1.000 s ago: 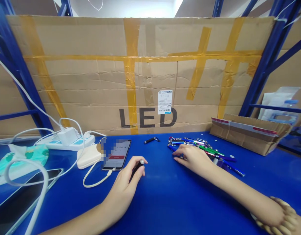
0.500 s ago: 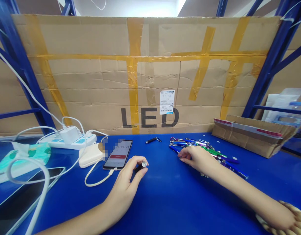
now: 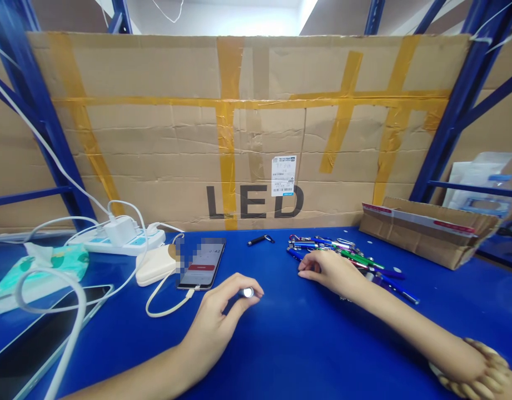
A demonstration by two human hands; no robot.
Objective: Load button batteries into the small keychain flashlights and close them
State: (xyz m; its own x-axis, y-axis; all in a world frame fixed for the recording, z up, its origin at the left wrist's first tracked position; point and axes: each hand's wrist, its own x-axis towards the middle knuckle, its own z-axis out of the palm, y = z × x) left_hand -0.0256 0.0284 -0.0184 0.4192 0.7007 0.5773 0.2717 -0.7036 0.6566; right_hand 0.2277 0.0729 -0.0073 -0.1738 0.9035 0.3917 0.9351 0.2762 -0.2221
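Note:
My left hand (image 3: 216, 319) is closed around a small flashlight (image 3: 247, 292), its round silvery end facing me between thumb and forefinger; most of the body is hidden. To the right, my right hand (image 3: 322, 269) hovers at the left front edge of a pile of slim metal tubes (image 3: 376, 263), blue, green and other colours, some with key-ring clips. Its thumb and forefinger are pinched, and anything between them is hidden. A black mini flashlight (image 3: 257, 240) with a clip lies alone behind, between the two hands.
A phone (image 3: 203, 261) showing a running timer lies behind my left hand, cabled to a white power bank (image 3: 155, 265). Farther left are a power strip (image 3: 98, 243), a tissue pack (image 3: 59, 264) and a tablet (image 3: 43, 333). A cardboard tray (image 3: 422, 236) stands back right, before a cardboard wall (image 3: 164, 139).
My left hand has moved slightly right and toward me, turning the flashlight's end more to the camera. My right hand has shifted a little left and toward me.

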